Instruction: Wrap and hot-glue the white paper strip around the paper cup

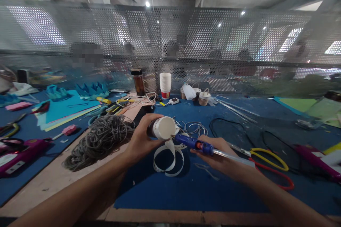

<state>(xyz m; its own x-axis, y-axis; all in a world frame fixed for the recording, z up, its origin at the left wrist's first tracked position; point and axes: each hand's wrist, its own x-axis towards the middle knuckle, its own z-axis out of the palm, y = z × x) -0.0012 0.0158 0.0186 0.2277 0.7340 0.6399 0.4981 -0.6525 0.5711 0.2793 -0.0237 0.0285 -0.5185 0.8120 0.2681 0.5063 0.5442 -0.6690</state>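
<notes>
My left hand (144, 133) is wrapped around a paper cup (166, 128) tipped on its side, its round pale end facing me. A blue glue gun (190, 142) with a clear glue stick out of its back is gripped in my right hand (217, 152). The gun's nozzle is at the lower edge of the cup; I cannot tell whether it touches. Below the cup hangs a curled white ribbon (160, 161) with dark print. Left of my left hand lies a heap of grey yarn (99, 140).
Scissors (269, 159) with yellow and red handles lie right of my right hand. Behind stand stacked paper cups (165, 84), a dark jar (137, 82) and small cups with handles (204, 97). Purple power strips (23, 154) flank both sides. A perforated metal screen (186, 39) closes the back.
</notes>
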